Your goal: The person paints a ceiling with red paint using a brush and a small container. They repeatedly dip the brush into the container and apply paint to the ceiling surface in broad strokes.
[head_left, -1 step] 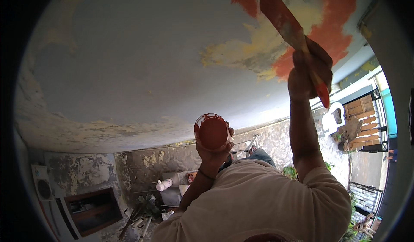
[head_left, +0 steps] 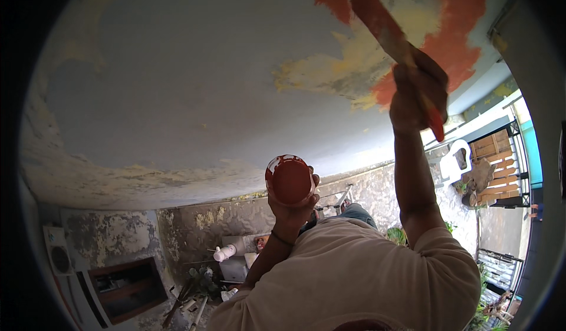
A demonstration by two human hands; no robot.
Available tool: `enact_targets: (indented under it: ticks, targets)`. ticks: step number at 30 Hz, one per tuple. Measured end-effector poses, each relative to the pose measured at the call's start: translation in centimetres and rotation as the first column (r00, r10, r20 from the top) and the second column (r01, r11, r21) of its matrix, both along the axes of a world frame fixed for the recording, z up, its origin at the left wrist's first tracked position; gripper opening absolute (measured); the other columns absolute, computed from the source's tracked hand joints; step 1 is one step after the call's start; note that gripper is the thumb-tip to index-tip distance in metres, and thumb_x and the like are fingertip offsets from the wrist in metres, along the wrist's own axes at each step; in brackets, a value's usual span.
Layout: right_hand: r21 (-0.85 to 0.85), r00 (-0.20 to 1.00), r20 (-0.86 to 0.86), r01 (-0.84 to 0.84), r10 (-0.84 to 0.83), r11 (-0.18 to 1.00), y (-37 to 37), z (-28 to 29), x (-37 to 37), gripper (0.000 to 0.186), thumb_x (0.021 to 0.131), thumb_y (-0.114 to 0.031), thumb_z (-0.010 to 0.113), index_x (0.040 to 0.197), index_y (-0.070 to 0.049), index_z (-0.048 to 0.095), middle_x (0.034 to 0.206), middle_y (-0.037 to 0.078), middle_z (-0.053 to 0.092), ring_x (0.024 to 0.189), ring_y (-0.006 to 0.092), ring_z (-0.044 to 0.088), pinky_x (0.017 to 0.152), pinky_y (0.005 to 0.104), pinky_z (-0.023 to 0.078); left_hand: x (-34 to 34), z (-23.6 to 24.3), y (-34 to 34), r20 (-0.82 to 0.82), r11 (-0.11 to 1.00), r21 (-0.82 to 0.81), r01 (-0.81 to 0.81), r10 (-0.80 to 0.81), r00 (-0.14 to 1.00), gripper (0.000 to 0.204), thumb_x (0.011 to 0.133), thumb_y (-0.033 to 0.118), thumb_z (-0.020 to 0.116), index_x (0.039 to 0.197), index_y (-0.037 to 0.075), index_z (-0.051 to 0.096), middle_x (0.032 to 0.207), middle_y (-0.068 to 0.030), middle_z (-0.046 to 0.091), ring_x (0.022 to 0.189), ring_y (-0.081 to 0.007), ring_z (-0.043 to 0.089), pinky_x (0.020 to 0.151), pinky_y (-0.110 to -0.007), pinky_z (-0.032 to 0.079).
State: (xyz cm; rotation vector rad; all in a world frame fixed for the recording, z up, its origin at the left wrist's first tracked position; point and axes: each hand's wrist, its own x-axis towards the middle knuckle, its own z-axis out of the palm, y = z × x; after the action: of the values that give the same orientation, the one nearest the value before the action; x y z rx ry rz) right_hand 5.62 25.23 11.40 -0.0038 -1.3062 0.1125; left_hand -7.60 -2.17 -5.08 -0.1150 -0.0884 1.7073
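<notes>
My right hand is raised, its fingers wrapped round the wooden handle of a paintbrush. The brush's long head is coated in red-orange paint and points up and left, while the red tip of the handle pokes out below the fist. Behind it, the pale grey surface overhead bears yellowish peeling patches and bold red-orange strokes. Lower, near the middle, my left hand grips a round paint container holding red-orange paint, with smears along its rim. Whether the bristles touch the surface I cannot tell.
At the lower left are an air-conditioner unit and a dark wood-framed opening in a flaking wall. Clutter surrounds a whitish pipe-like piece. A white plastic chair, wooden slats and plants are on the right.
My right hand, with the paintbrush in it, has shifted slightly left and up. My left hand and the paint container stay where they were.
</notes>
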Motion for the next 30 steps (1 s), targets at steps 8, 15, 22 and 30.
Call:
enact_targets:
  ticks: [8,15,22,30]
  targets:
    - [-0.073,0.988,0.148,0.042,-0.03,0.996,-0.2,-2.4,2.2,0.026,0.084,0.011,0.077,0.105,-0.002,0.069,0.109,0.024,0.073,0.097,0.0323,0.076,0.083,0.0383,0.065,-0.1,-0.1,0.5,-0.009,1.0,0.025,-0.006,0.007,1.0,0.073,0.098,0.064,0.06,0.149,0.013,0.049,0.14,-0.0198,0.055,0.132,-0.0393,0.051,0.084,-0.056,0.063]
    - [-0.046,0.977,0.208,0.062,-0.051,0.997,1.1,-3.2,0.1,0.021,0.084,0.007,0.08,0.102,-0.002,0.073,0.112,0.021,0.074,0.1,0.0287,0.075,0.085,0.0353,0.063,-0.3,0.2,0.8,-0.043,0.999,0.044,0.01,-0.008,0.999,0.074,0.096,0.062,0.063,0.149,0.012,0.048,0.142,-0.02,0.052,0.133,-0.0385,0.049,0.085,-0.054,0.063]
    - [-0.032,0.993,0.104,0.059,-0.056,0.998,0.6,-2.6,0.0,0.024,0.085,0.007,0.079,0.105,-0.003,0.071,0.112,0.021,0.074,0.101,0.0287,0.076,0.084,0.035,0.064,-1.9,-0.7,0.9,-0.012,0.998,0.051,0.022,-0.021,1.0,0.075,0.095,0.062,0.064,0.148,0.011,0.049,0.141,-0.0195,0.052,0.132,-0.0384,0.05,0.085,-0.054,0.062]
    - [-0.553,0.979,0.107,-0.085,0.171,0.829,-2.1,-8.7,1.2,0.021,0.085,0.004,0.081,0.103,-0.001,0.072,0.106,0.015,0.077,0.098,0.0241,0.074,0.084,0.0348,0.059,-2.1,-0.6,1.0,-0.035,1.0,-0.03,0.001,-0.002,0.999,0.075,0.097,0.066,0.058,0.147,0.011,0.05,0.138,-0.0202,0.055,0.127,-0.0387,0.054,0.078,-0.053,0.064]
